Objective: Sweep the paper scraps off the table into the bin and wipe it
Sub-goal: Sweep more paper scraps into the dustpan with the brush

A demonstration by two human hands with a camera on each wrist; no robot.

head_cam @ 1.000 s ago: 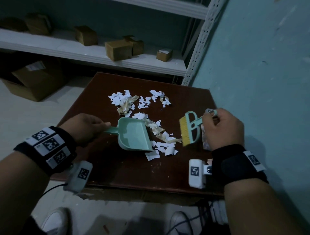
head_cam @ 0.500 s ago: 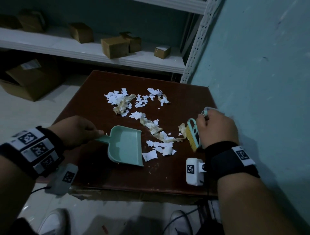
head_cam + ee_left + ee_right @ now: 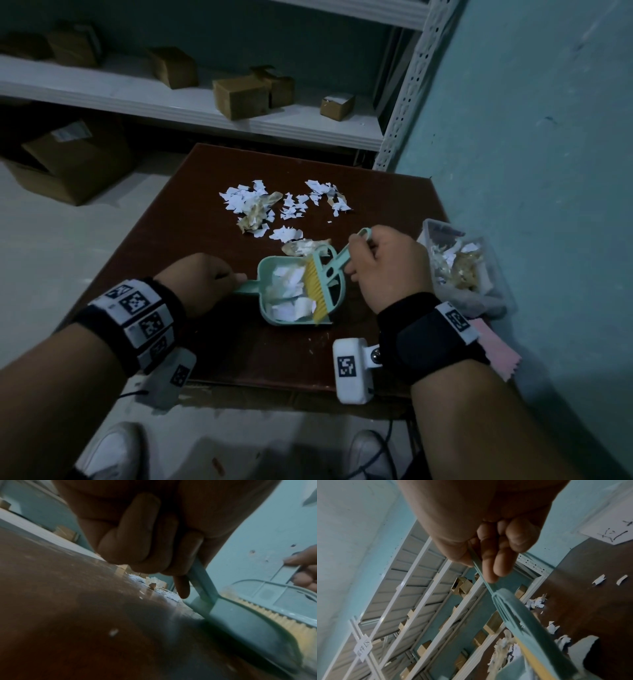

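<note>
Glossy wood table [image 3: 219, 342], plastic dustpan [image 3: 265, 274]

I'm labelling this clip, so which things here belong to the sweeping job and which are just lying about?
Job: mint dustpan in the left hand; brush in the right hand; paper scraps; clear bin; table.

Lying about: cardboard boxes on the shelf; pink sheet.

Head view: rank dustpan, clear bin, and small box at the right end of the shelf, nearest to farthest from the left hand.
1. Dustpan: its handle is gripped by the left hand.
2. Clear bin: across the table, at its right edge.
3. Small box: on the shelf behind the table.
</note>
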